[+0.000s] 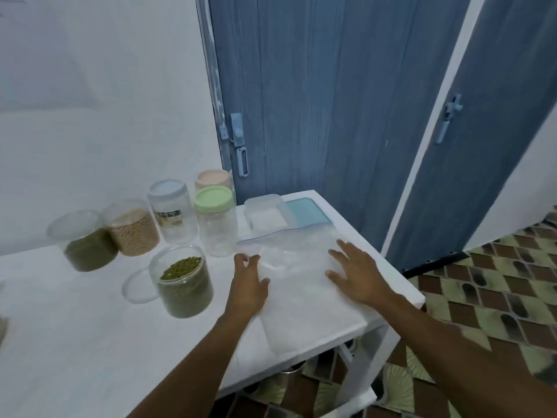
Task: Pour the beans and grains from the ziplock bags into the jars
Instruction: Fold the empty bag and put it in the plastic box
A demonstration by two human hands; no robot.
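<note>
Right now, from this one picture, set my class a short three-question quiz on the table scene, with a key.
1. True or false: the green-lidded jar holds beans.
2. Which thing do the left hand and the right hand both touch? A) the ziplock bag B) a plate C) a spoon
3. Fill in: the open jar nearest the left hand holds ____ beans.
Key: 1 false; 2 A; 3 green.

White counter [75, 342]; blue wood-grain doors [316, 101]; green-lidded jar [215, 224]; pink-lidded jar [212, 179]; green beans [180, 268]; floor [482, 297] brown-green diamond pattern; teal lid [307, 211].
</note>
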